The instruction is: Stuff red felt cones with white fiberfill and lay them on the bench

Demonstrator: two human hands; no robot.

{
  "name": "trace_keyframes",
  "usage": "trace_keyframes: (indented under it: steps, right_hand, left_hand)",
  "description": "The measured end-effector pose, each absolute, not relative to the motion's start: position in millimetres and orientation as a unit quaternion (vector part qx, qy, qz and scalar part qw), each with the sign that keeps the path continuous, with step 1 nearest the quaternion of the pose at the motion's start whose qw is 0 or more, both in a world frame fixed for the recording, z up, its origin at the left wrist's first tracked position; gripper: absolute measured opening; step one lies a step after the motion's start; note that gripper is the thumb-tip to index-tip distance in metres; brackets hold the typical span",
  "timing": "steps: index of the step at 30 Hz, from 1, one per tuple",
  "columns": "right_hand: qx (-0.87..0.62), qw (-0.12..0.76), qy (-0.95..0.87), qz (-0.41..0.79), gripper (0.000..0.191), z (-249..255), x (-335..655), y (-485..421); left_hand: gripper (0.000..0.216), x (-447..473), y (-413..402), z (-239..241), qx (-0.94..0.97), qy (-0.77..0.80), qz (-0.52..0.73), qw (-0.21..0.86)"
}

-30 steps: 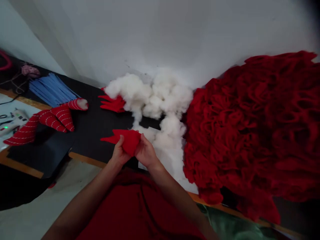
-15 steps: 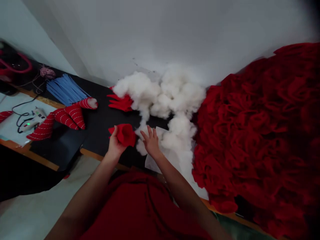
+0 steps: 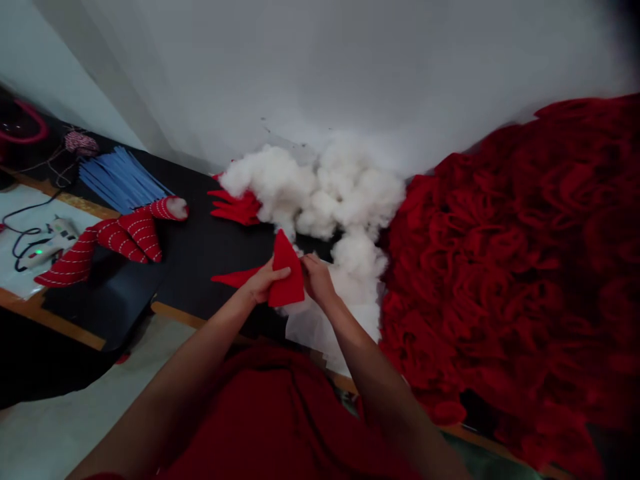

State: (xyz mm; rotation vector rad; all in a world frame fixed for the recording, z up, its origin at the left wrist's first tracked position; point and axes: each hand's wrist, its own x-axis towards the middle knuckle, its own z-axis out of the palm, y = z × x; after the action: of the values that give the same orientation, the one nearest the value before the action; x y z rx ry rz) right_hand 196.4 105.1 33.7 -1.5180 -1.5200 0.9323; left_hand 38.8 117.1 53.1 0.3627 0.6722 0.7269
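Note:
Over the front edge of the black table top (image 3: 200,247), my left hand (image 3: 263,283) grips a red felt cone (image 3: 286,273) with its point tilted up. My right hand (image 3: 317,279) is closed on the cone's right side, right beside a heap of white stuffing (image 3: 320,193) that spreads to the wall. Whether the right fingers hold a tuft of stuffing is hidden by the felt. More flat red felt pieces (image 3: 233,207) lie at the heap's left edge.
A large mass of dark red ruffled fabric (image 3: 515,267) fills the right side. Red cones with white stripes (image 3: 115,237) lie at the left, behind them blue strips (image 3: 117,180), a ball of yarn (image 3: 77,142) and a glue gun (image 3: 47,243) with its cord.
Half a second ago my right hand lay open on the stuffing, away from the felt. It has come back to the red felt piece, which now stands up as a pointed cone.

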Motion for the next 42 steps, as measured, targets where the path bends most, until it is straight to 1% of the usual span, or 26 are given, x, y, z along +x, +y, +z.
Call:
trace_keyframes:
  steps: [3, 5, 7, 10, 12, 14, 17, 21, 26, 28, 30, 33, 37, 39, 42]
  right_hand:
    - [-0.612, 0.475, -0.463, 0.431, 0.009, 27.8, 191.7, 101.3]
    - [-0.62, 0.505, -0.402, 0.446, 0.009, 21.5, 190.5, 102.5]
    - [-0.627, 0.526, -0.365, 0.444, 0.013, 20.4, 192.2, 107.8]
    - [-0.587, 0.619, -0.241, 0.463, 0.016, 33.9, 204.7, 120.7]
    - [-0.539, 0.681, -0.153, 0.471, 0.019, 48.1, 218.9, 127.0]
    - [-0.513, 0.702, -0.104, 0.482, 0.021, 59.5, 232.8, 127.2]
    - [-0.5, 0.687, -0.063, 0.524, 0.02, 64.9, 242.4, 116.6]
    - [-0.485, 0.652, -0.052, 0.581, 0.02, 60.5, 230.4, 99.1]
    - [-0.458, 0.59, -0.12, 0.654, 0.029, 66.0, 208.2, 91.8]
    - [-0.454, 0.583, -0.134, 0.661, 0.031, 72.9, 206.7, 89.4]
    - [-0.449, 0.596, -0.138, 0.651, 0.029, 80.5, 210.4, 85.8]
    - [-0.429, 0.599, -0.142, 0.661, 0.023, 89.2, 215.9, 78.8]
    - [-0.419, 0.547, -0.186, 0.701, 0.02, 94.1, 195.1, 66.7]
    - [-0.424, 0.531, -0.218, 0.7, 0.021, 93.2, 175.5, 64.7]
    - [-0.439, 0.532, -0.236, 0.685, 0.023, 89.7, 154.3, 69.8]
  left_hand:
    - [0.064, 57.9, 118.9, 38.9, 0.234, 0.339, 0.307, 0.858]
    - [0.068, 68.3, 113.7, 27.2, 0.281, 0.337, 0.291, 0.85]
    - [0.065, 75.3, 105.0, 14.1, 0.287, 0.348, 0.292, 0.843]
    - [0.057, 75.9, 92.8, -1.3, 0.22, 0.39, 0.312, 0.838]
    - [0.049, 68.6, 90.8, -2.6, 0.171, 0.399, 0.321, 0.842]
    - [0.041, 57.2, 94.7, 5.2, 0.139, 0.384, 0.332, 0.85]
    - [0.039, 41.0, 105.3, 26.4, 0.101, 0.329, 0.379, 0.859]
    - [0.033, 36.2, 113.6, 48.2, 0.042, 0.268, 0.412, 0.87]
    - [0.04, 42.7, 116.4, 54.0, 0.021, 0.237, 0.441, 0.865]
    - [0.045, 40.9, 118.1, 55.6, 0.016, 0.231, 0.442, 0.866]
    - [0.049, 36.9, 120.4, 58.4, 0.004, 0.237, 0.448, 0.862]
    - [0.047, 31.7, 124.6, 64.2, -0.021, 0.249, 0.471, 0.846]
    - [0.041, 34.8, 126.2, 71.8, -0.039, 0.256, 0.49, 0.833]
    - [0.041, 40.1, 124.1, 73.0, -0.04, 0.27, 0.475, 0.837]
    - [0.044, 47.5, 117.6, 69.8, 0.002, 0.313, 0.384, 0.869]
